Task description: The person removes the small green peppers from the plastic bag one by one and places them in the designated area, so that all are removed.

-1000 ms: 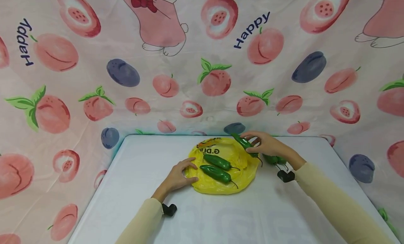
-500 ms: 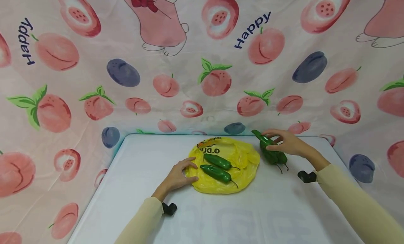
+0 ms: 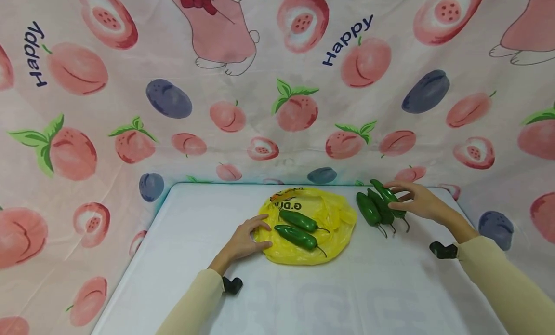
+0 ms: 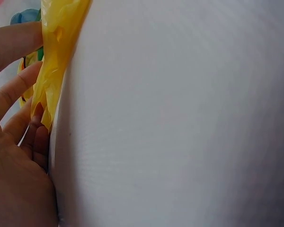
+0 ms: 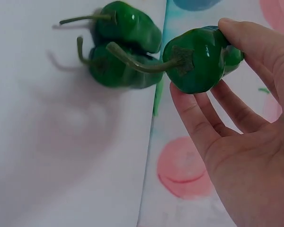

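My right hand [image 3: 416, 200] pinches a long green pepper [image 5: 199, 61] between thumb and fingers, its curved stem pointing away from the palm. Just left of it in the head view, two more green peppers [image 3: 368, 209] lie side by side on the white table. In the right wrist view the held pepper appears raised above the table. A yellow plastic bag [image 3: 342, 238] lies flattened at mid-table, with two green peppers [image 3: 296, 237] on top. My left hand [image 3: 243, 241] touches the bag's left edge, thumb and fingers spread; in the left wrist view, yellow plastic partly hides its fingertips.
The white table [image 3: 303, 296] ends at a fruit-printed cloth [image 3: 269, 108] hanging behind and at both sides. The right-hand peppers lie near the table's back edge. A black wrist device [image 3: 443, 250] sits beneath the right wrist, another [image 3: 232, 286] by the left.
My right hand has carried its green pepper rightward, from over the bag to beside the two peppers on the table. The left hand has stayed at the bag's edge.
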Demonstrator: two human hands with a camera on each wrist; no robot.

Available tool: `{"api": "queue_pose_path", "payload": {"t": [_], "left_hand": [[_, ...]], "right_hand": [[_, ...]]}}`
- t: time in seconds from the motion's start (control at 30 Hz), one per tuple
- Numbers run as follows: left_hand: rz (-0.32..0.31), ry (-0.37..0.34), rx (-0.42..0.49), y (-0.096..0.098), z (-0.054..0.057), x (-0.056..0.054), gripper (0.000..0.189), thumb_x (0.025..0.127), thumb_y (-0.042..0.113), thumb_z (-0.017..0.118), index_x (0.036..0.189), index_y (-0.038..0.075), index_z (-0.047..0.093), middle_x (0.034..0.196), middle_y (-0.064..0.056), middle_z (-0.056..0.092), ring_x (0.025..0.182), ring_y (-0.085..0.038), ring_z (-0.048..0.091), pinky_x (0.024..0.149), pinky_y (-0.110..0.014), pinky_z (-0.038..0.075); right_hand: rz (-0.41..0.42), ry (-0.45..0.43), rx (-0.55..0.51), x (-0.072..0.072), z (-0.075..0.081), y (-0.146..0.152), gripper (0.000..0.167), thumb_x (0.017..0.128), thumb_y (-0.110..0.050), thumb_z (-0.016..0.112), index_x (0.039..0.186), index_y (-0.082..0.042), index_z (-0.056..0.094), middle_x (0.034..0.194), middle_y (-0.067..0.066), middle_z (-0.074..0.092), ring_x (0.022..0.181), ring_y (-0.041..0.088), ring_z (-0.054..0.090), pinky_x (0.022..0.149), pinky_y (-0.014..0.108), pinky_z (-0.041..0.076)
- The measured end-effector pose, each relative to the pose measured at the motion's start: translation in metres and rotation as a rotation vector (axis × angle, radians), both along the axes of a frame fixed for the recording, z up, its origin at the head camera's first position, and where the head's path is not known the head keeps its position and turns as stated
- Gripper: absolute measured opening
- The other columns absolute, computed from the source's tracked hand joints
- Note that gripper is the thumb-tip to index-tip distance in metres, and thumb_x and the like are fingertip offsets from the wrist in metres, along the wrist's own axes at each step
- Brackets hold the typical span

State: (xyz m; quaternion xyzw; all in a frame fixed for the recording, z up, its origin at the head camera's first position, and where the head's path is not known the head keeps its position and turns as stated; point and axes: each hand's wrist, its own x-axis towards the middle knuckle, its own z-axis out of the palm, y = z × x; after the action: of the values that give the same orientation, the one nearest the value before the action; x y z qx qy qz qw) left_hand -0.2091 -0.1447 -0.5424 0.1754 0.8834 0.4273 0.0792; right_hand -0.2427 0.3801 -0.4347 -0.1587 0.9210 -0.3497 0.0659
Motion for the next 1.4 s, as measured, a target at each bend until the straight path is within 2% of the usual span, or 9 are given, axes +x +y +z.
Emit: {"api": "queue_pose_path", "payload": {"t": [0.27,0.8,1.1,1.4], "left_hand": [[-0.003,0.006,-0.001,0.000,-0.002,-0.001,0.030,0.084,0.036,0.083,0.110,0.031,0.070,0.158,0.005,0.046,0.151,-0.030,0.033,0.121,-0.061,0.024],[0.003,0.017,-0.004,-0.002,-0.003,0.000,0.030,0.084,0.036,0.084,0.110,0.032,0.070,0.158,0.007,0.046,0.150,-0.029,0.033,0.121,-0.060,0.024],[0.006,0.013,0.003,-0.001,-0.003,0.000,0.030,0.084,0.036,0.084,0.110,0.032,0.070,0.158,0.006,0.045,0.151,-0.029,0.033,0.121,-0.060,0.024],[-0.004,0.014,0.008,0.000,-0.003,-0.001,0.030,0.084,0.037,0.083,0.111,0.032,0.070,0.158,0.007,0.045,0.151,-0.029,0.032,0.121,-0.061,0.023]], "right_hand": [[-0.067,0.005,0.028,0.009,-0.005,0.018,0.063,0.093,-0.033,0.078,0.146,-0.010,0.052,0.140,0.029,0.056,0.115,0.050,0.061,0.087,0.061,0.057],[-0.109,-0.032,-0.021,0.013,-0.011,0.028,0.066,0.094,-0.035,0.077,0.149,-0.010,0.051,0.139,0.030,0.056,0.115,0.048,0.062,0.088,0.061,0.056],[-0.140,-0.045,-0.011,0.009,-0.017,0.027,0.068,0.095,-0.038,0.075,0.151,-0.010,0.049,0.139,0.031,0.055,0.116,0.049,0.061,0.091,0.064,0.054],[-0.170,-0.073,0.000,-0.003,-0.029,0.030,0.072,0.094,-0.043,0.074,0.152,-0.009,0.047,0.141,0.033,0.051,0.122,0.055,0.055,0.094,0.066,0.051]]}}
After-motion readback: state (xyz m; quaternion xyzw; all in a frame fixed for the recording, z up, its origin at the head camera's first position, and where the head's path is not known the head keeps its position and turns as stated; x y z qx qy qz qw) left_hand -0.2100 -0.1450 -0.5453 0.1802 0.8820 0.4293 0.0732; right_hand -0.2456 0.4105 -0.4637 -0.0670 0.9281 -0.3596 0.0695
